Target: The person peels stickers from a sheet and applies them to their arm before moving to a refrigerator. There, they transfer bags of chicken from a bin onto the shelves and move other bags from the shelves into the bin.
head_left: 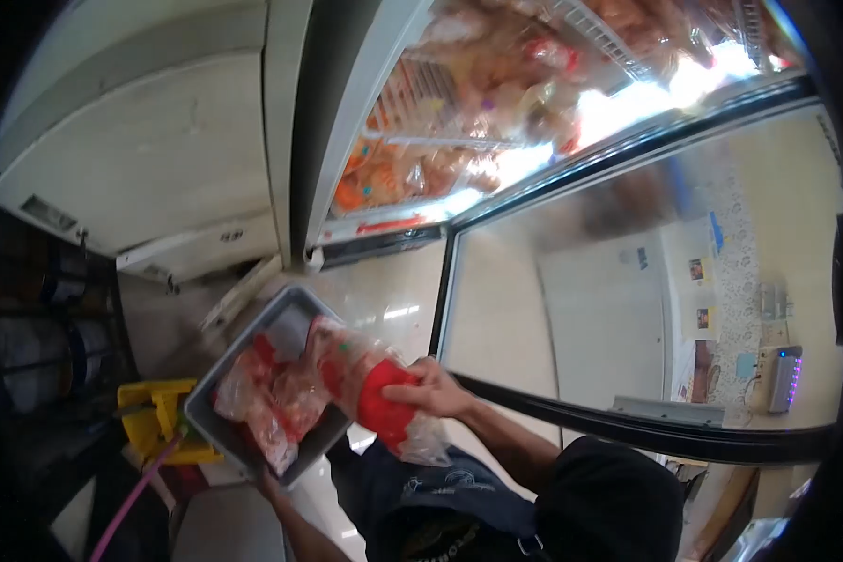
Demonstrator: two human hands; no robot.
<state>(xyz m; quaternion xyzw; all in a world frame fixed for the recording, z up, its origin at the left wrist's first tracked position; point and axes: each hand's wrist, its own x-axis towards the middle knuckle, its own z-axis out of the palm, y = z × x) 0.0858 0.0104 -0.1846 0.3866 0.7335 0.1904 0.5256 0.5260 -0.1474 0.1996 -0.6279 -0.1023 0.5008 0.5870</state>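
My right hand (433,388) is closed on a clear plastic bag of meat (351,365) with red markings. The bag slants over the right side of a grey bin (302,304). Inside the bin lie other clear bags of reddish meat (276,398). My left hand (268,483) is at the bin's near lower edge and seems to hold it; its fingers are mostly hidden by the bin.
An upright freezer (365,211) with bagged food on wire shelves stands ahead, its glass door (496,309) swung open to the right. White cabinet doors (150,140) are at the left. A yellow plastic object (145,421) and a pink stick (131,506) are beside the bin.
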